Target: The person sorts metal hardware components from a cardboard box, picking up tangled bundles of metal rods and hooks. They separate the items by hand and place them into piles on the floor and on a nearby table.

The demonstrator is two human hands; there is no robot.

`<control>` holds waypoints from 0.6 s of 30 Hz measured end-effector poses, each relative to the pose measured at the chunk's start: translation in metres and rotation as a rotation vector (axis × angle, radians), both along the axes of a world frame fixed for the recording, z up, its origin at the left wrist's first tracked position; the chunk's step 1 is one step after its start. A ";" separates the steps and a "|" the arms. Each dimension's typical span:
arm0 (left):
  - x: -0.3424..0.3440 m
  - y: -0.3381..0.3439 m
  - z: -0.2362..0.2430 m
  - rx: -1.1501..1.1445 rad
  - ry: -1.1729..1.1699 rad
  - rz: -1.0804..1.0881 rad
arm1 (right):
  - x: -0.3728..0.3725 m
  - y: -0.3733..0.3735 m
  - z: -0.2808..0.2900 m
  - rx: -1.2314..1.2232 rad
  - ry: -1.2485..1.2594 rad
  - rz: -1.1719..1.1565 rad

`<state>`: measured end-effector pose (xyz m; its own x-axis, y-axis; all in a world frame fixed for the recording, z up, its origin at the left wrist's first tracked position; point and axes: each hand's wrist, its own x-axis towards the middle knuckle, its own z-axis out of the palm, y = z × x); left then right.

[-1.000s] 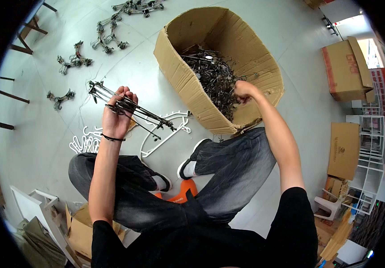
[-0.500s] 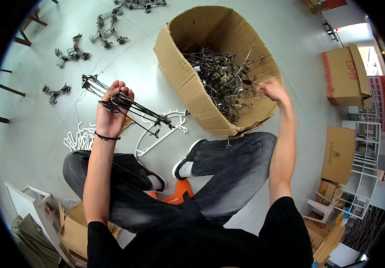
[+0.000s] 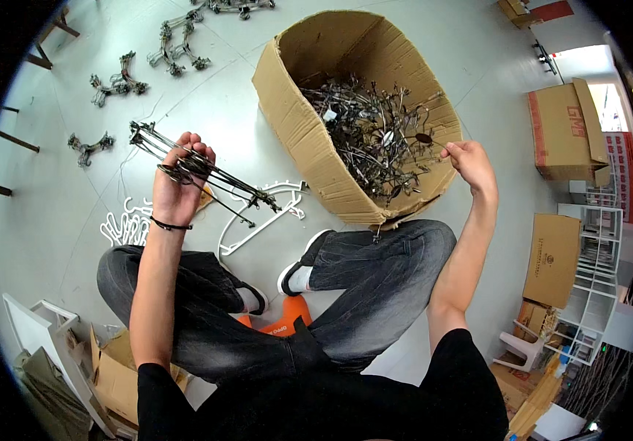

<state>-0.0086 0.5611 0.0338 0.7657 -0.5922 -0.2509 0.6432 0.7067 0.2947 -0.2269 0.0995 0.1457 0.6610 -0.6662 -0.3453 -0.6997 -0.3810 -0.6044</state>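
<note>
Right hand (image 3: 472,167) pulled out to box (image 3: 298,140) rim, 4 o'clock: pinched, load unclear. Left hand (image 3: 178,189) grips wire bundle (image 3: 237,180). Clusters (image 3: 138,87) laid out at 11; loose pile (image 3: 360,140) remains.

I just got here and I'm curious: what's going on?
A seated person holds a bundle of thin, dark pieces in the left hand. Beside the right edge of a cardboard box, the right hand seems to pinch a thin strand. A dark tangle fills part of the box; similar-looking clusters lie on the floor.
</note>
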 end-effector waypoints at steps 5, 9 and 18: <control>0.004 -0.012 -0.005 -0.017 0.003 -0.036 | 0.018 -0.013 -0.121 -0.232 0.411 0.341; 0.005 -0.018 -0.004 0.012 -0.007 -0.044 | 0.040 -0.004 -0.155 0.072 0.403 0.149; 0.001 -0.003 0.012 0.004 0.004 0.035 | -0.008 -0.001 -0.019 0.292 -0.072 -0.110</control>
<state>-0.0081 0.5582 0.0461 0.7849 -0.5641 -0.2563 0.6193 0.7274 0.2956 -0.2348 0.0990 0.1272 0.6205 -0.6145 -0.4872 -0.6783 -0.1087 -0.7267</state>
